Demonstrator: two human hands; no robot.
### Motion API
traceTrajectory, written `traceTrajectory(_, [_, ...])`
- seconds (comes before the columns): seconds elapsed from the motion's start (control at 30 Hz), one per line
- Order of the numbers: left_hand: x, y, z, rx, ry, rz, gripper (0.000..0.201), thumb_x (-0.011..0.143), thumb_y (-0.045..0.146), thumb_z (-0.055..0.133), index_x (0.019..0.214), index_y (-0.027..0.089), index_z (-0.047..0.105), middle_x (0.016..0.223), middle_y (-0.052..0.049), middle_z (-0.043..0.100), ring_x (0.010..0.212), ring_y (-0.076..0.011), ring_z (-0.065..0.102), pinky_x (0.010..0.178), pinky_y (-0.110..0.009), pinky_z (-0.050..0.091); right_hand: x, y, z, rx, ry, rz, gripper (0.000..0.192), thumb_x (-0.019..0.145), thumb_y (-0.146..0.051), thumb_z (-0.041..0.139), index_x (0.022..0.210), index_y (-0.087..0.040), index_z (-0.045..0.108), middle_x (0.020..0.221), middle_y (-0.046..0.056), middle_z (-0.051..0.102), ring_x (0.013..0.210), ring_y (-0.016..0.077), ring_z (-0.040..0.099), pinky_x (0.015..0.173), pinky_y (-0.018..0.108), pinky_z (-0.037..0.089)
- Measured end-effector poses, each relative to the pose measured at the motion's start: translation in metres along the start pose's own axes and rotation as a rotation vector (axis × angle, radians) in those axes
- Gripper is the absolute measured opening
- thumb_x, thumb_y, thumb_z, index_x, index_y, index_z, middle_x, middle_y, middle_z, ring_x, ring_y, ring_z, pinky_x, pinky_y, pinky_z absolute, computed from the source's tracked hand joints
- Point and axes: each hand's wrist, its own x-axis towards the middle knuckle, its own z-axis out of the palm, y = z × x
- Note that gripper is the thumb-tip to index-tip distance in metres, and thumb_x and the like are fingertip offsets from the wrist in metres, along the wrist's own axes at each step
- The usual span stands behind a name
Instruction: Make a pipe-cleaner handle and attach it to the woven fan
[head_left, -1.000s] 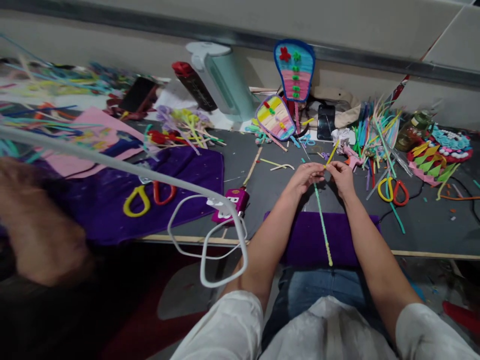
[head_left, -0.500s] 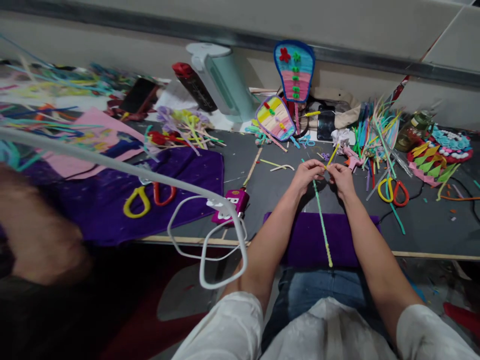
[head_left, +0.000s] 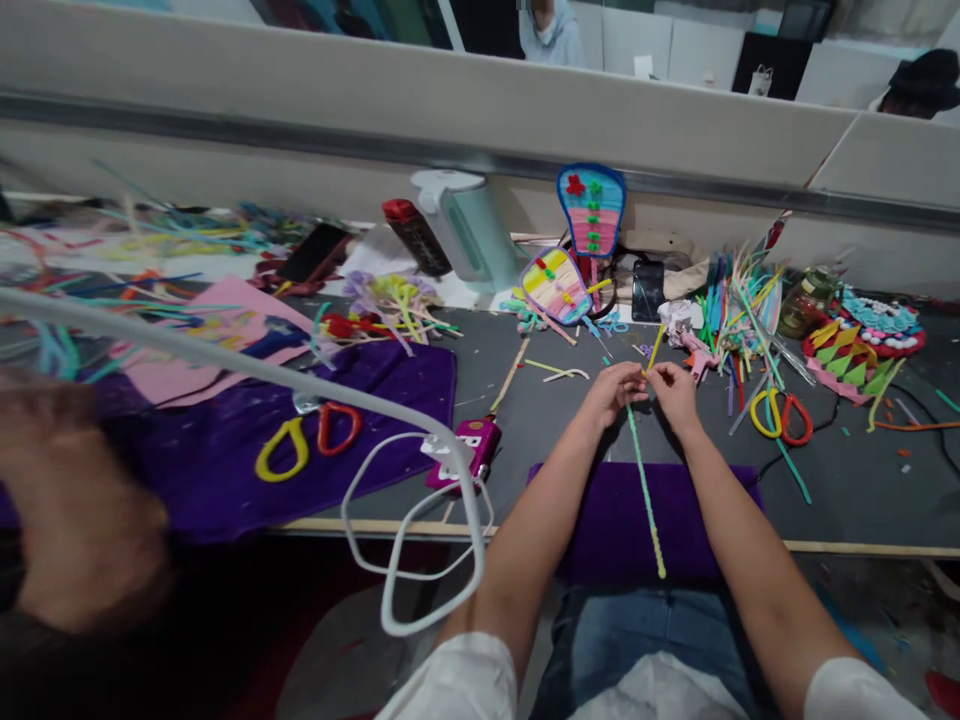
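Note:
Over the desk my left hand and my right hand nearly touch, both with fingers pinched. A green pipe cleaner with a yellow lower end hangs from my left fingers, slanting down over the purple cloth. Between the two hands a short yellow pipe cleaner sticks up, its lower end held in my fingertips. The exact spot where the two strips meet is hidden by the fingers. Beyond my hands lie a pale crumpled bundle and a pink piece.
Scissors with yellow and red handles lie right; another pair rests on purple cloth at left. A white cable crosses near a power strip. A kettle and fan-shaped craft pieces stand behind. A co-worker's arm is at left.
The camera view has tilted up, so the scene sits lower and people beyond the partition show. My hands stay close together on the pipe cleaners, with little other change.

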Motion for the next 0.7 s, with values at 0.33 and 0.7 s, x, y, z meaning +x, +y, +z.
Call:
traceTrajectory(0.33, [0.0031,-0.0022,-0.0064,-0.07,-0.075,-0.122,0.018,0.064,0.021,0.071,0.077,0.012,0.062,0.064,-0.001,0.061,0.057,-0.0114,0.06,0.058,-0.026,0.056,-0.0034,-0.0016,0.0008,-0.14,0.014,-0.077,0.021,0.079,-0.038,0.057,0.077,-0.018,0.062,0.073,0.001,0.06,0.062,0.0125,0.051,0.062,0.025,0.041])
traceTrajectory(0.7, [0.0013,-0.0008,-0.0064,-0.062,-0.102,-0.23,0.012,0.068,0.021,0.069,0.074,0.012,0.064,0.064,-0.002,0.063,0.057,-0.011,0.06,0.06,-0.025,0.054,-0.0048,-0.0043,-0.0007,-0.198,0.035,-0.12,0.019,0.082,-0.036,0.055,0.079,-0.019,0.062,0.078,0.001,0.06,0.068,0.0134,0.053,0.067,0.026,0.042])
